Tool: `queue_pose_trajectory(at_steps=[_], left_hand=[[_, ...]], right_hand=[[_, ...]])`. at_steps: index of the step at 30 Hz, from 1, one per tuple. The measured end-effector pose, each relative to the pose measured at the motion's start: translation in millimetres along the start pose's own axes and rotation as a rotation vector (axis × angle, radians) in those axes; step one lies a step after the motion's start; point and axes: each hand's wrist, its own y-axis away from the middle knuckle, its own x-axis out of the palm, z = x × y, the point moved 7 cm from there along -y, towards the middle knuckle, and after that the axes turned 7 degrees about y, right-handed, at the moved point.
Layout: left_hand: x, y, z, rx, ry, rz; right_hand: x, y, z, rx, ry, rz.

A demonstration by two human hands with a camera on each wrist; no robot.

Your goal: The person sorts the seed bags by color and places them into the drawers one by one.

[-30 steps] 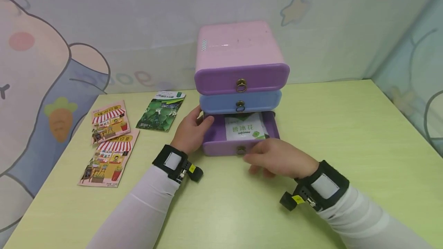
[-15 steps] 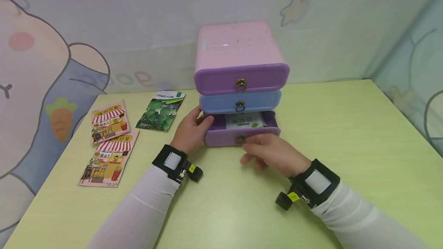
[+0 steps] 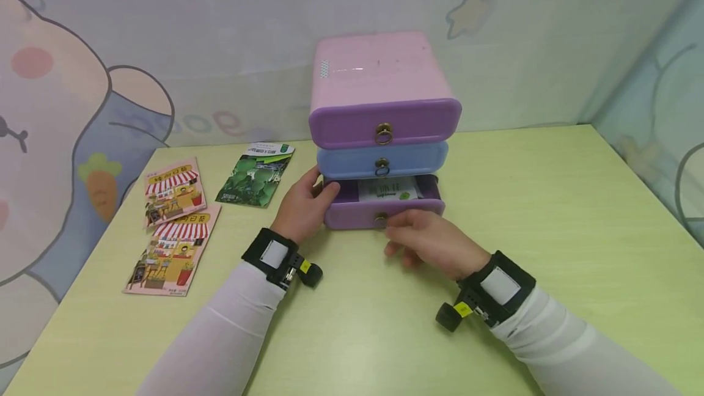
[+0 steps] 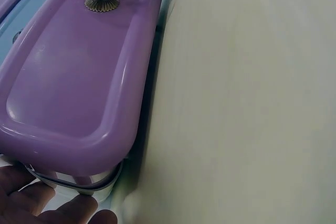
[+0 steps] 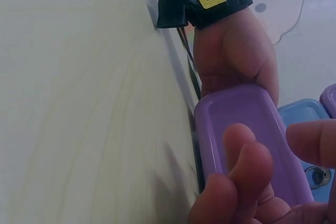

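Observation:
A small drawer cabinet [image 3: 379,69] with a pink top stands at the back of the table. Its bottom purple drawer [image 3: 352,216] is partly out, and a white and green packet [image 3: 385,189] lies inside. With the left hand [image 3: 301,209] I hold the cabinet's left side, thumb by the front corner. My right hand [image 3: 434,240] is at the front of the bottom drawer, pinching its brass ring pull [image 4: 101,2]; in the left wrist view a fingertip meets the ring. The right wrist view shows curled fingers [image 5: 252,171] before the purple front.
Above are a blue drawer [image 3: 352,162] and a purple top drawer [image 3: 346,128], both pushed in. To the left lie a green seed packet [image 3: 255,176] and two pink packets, the upper [image 3: 175,193] overlapping the lower [image 3: 170,255]. A patterned cloth [image 3: 247,35] hangs behind the table.
The bottom drawer has slid inward, covering more of the packet inside. My right hand has moved forward with it and slightly left. The left hand stays at the cabinet's side.

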Motion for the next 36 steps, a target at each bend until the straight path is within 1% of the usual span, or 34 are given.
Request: queue_pose_trajectory(at_steps=[7,19,26,36], left_hand=[[-0.2,-0.9,0.7,-0.013,-0.002,-0.003],[-0.4,-0.2,0.2,-0.015,-0.011,-0.001],[-0.9,0.3,-0.8,-0.020,-0.027,-0.005],[-0.7,0.7,-1.2,-0.017,-0.012,-0.005]], right_hand=[[-0.4,-2.9,-0.7,-0.013,0.006,-0.018],[-1.7,-3.0,-0.9,-0.004,0.014,-0.039],[-3.2,-4.4,-2.9,0.003,-0.018,-0.056],[-3.8,-4.1,-2.5,0.007,-0.033,-0.067]])
